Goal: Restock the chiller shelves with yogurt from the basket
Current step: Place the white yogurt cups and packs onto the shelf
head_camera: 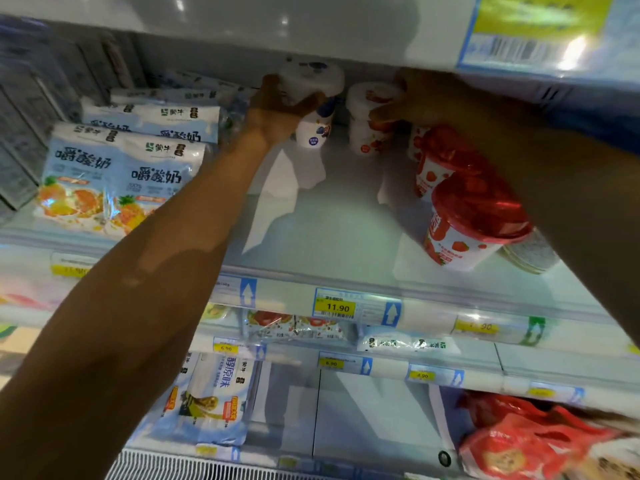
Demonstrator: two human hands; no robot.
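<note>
The white plastic yogurt cup with blue fruit print [311, 81] is at the back of the upper chiller shelf [329, 220], and my left hand [280, 102] grips it round the side, thumb and fingers curled about its wall just under the lid. Below my fingers more white with a round blue badge shows. I cannot tell whether that is the same cup or a second one under it.

Just beside it, to the right, stands a white yogurt cup with red strawberry print [367, 112]. My right hand [415, 98] reaches over it from the right with fingers curled down onto its side, gripping it.

Nearer the front on the right are the red-lidded strawberry yogurt cups [478, 216], one behind the other, the front one tilted. On the left of the same shelf lie rows of pale blue yogurt pouches printed with orange and pineapple [114, 181].

On the shelf's front rail is a yellow price label reading 11.90 [337, 307]. Lower shelves carry more pale pouches, and crumpled red bags [519, 441] sit at the bottom right.
</note>
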